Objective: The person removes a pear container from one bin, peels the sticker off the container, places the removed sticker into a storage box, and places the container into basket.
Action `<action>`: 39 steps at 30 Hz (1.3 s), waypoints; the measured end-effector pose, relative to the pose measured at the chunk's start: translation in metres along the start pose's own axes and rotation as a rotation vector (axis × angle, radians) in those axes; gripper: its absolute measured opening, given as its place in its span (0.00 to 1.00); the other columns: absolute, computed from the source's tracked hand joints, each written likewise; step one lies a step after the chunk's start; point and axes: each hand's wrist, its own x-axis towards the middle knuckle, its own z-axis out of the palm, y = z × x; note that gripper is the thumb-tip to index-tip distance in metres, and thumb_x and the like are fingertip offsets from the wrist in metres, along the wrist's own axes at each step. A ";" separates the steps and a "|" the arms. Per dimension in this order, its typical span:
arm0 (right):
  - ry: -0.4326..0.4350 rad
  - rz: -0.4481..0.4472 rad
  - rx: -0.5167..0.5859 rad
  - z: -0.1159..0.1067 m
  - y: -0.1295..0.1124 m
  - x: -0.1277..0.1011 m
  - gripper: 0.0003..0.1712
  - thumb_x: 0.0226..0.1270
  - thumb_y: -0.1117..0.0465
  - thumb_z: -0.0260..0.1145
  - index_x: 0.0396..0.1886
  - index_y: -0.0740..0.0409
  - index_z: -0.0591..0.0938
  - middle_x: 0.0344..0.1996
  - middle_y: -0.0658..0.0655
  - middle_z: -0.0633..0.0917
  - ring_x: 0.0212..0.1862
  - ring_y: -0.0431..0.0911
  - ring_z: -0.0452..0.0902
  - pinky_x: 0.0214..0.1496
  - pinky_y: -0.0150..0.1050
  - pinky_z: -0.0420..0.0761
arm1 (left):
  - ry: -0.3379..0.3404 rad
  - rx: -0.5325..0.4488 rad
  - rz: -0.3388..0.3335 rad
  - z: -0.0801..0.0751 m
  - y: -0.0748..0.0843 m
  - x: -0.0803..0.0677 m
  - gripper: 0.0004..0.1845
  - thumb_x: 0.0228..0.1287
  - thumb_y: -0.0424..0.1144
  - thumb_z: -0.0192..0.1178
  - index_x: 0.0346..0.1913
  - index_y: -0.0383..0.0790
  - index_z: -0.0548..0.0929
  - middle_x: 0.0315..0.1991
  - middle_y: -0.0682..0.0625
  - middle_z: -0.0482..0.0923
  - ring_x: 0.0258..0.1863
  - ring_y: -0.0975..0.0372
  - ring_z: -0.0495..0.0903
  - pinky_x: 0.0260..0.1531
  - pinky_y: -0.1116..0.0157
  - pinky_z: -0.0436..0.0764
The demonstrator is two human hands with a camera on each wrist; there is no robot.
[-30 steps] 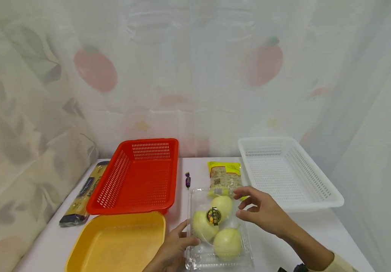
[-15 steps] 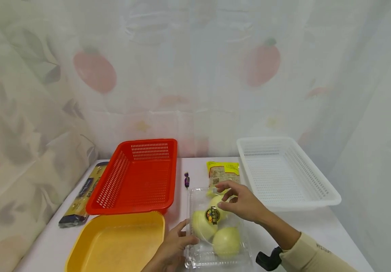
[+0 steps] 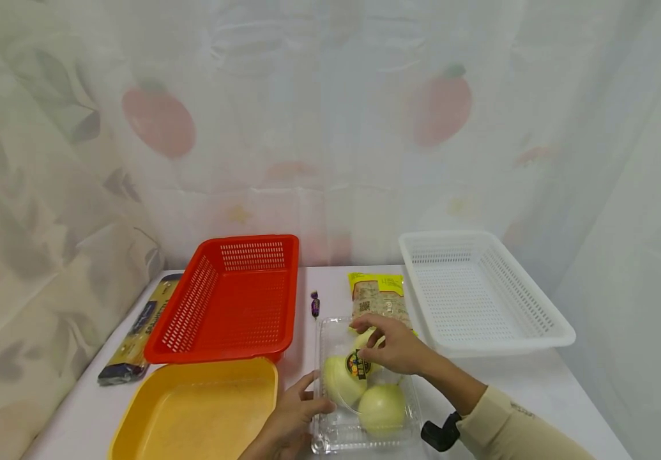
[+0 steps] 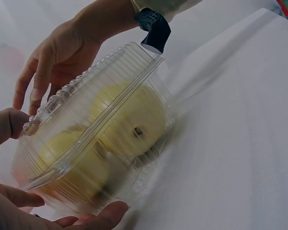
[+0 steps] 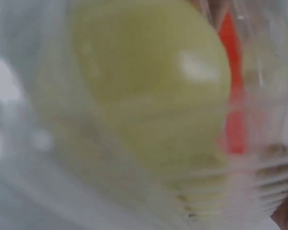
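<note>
A clear plastic clamshell box (image 3: 344,437) lies on the white table, holding three pale yellow-green round fruits (image 3: 382,409). A round dark sticker (image 3: 356,365) marks its lid. My left hand (image 3: 292,418) grips the box's left side, thumb over the rim. Above the lid hovers my right hand (image 3: 396,348), fingers loosely bent and spread apart beside the sticker, partly covering the far fruit. The left wrist view shows the ribbed box wall (image 4: 101,129) close up, with the right hand (image 4: 62,57) behind it. Blurred fruit (image 5: 153,86) fills the right wrist view.
A red basket (image 3: 221,354) and a yellow basin (image 3: 192,370) stand left; a white basket (image 3: 479,348) stands back right. Behind the box lie a yellow-topped packet (image 3: 379,297) and a small purple-wrapped candy (image 3: 315,305). A long gold packet (image 3: 140,329) lies far left.
My right hand has moved left from the box's right edge to over the lid and sticker. The left hand keeps its hold and the box stays in place.
</note>
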 end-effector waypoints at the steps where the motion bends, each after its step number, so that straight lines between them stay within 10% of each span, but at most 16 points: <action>1: -0.005 -0.002 -0.019 0.001 0.001 0.000 0.24 0.57 0.66 0.71 0.55 0.53 0.79 0.47 0.55 0.81 0.35 0.43 0.79 0.34 0.38 0.80 | 0.000 0.002 0.001 0.000 0.000 0.000 0.42 0.54 0.28 0.61 0.73 0.32 0.57 0.46 0.35 0.69 0.42 0.48 0.75 0.36 0.48 0.80; 39: -0.008 0.119 -0.241 0.014 -0.010 0.002 0.20 0.55 0.64 0.71 0.50 0.54 0.81 0.35 0.53 0.83 0.39 0.47 0.78 0.39 0.43 0.79 | 0.009 -0.008 -0.003 0.001 0.001 -0.003 0.43 0.53 0.28 0.61 0.72 0.31 0.56 0.47 0.35 0.67 0.42 0.49 0.74 0.35 0.49 0.80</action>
